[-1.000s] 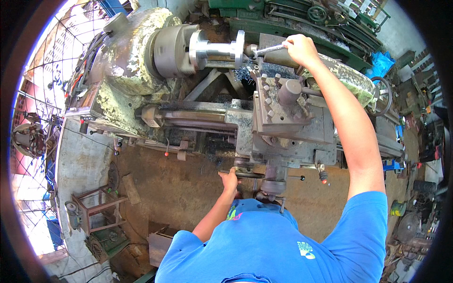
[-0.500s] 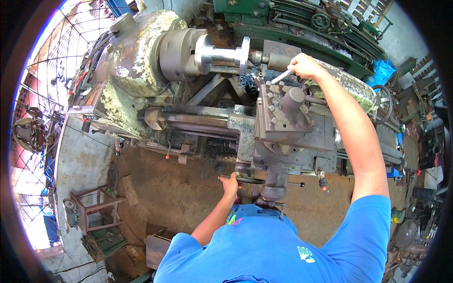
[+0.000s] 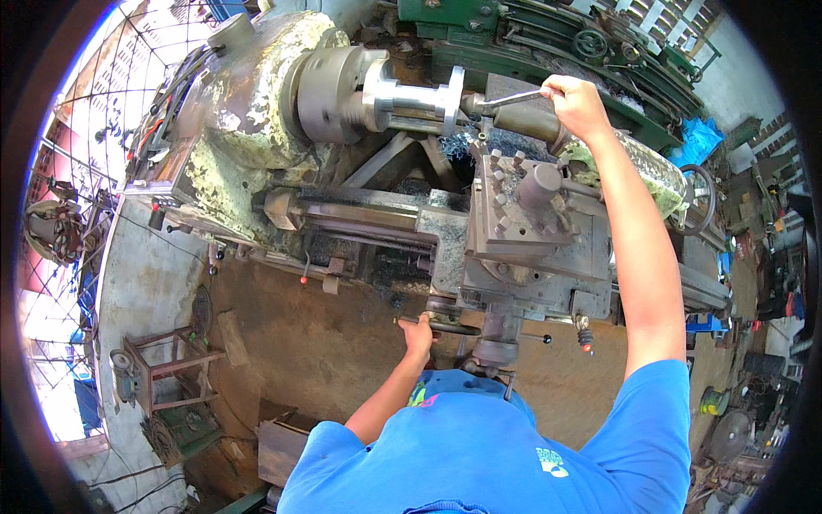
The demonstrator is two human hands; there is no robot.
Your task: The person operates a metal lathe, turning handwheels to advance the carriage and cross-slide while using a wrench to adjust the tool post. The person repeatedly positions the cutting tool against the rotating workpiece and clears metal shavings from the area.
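At the lathe carriage, my left hand (image 3: 418,332) is closed on the rim of a handwheel (image 3: 454,328). My right hand (image 3: 572,101) is raised over the far side of the tool post (image 3: 539,187), gripping a slim metal rod (image 3: 514,99). The rod's far end reaches the area of the tailstock centre (image 3: 471,104); whether it touches cannot be made out. A shiny flanged spool-shaped workpiece (image 3: 419,96) lies between the chuck (image 3: 332,94) and that centre. Curly metal shavings (image 3: 461,144) hang beneath the workpiece's right flange.
The paint-flaked headstock (image 3: 231,120) stands at the left. A green lathe (image 3: 548,51) is behind, with a blue plastic bag (image 3: 698,141) near its right end. A wooden stool frame (image 3: 175,373) is at the lower left. Lever handles (image 3: 585,336) stick out from the carriage front.
My right hand has moved slightly up and right, and the rod has swung flatter, its tip now nearer the tailstock centre. My left hand stays on the handwheel. The view has shifted slightly.
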